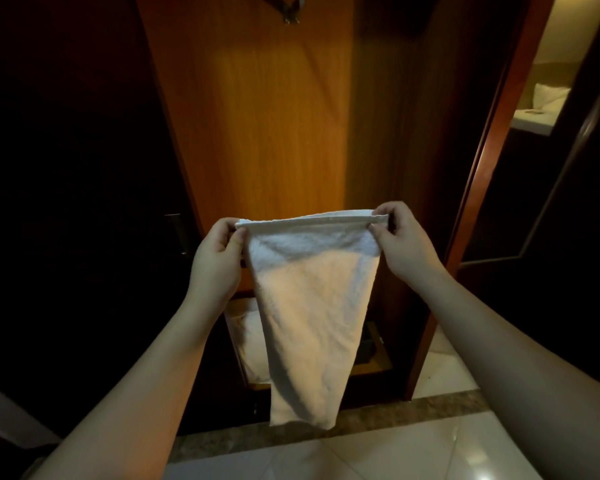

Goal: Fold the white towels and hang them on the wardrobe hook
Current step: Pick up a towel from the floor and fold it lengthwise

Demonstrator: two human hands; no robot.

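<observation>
The white towel [312, 306] is pinched at its top corners by the left hand [219, 247] and right hand [400, 237], far below the wardrobe hook [290, 13]. If one pinch is loosened, the fold could be lost.

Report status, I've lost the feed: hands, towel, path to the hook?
Left hand and right hand pinch the white towel at its top corners. Towel hangs free. Hook above, on the wardrobe panel, bare, nothing between.

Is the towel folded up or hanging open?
Folded and hanging down. The towel shows doubled layers along its top edge, pinched at the corners by the left hand and right hand.
</observation>
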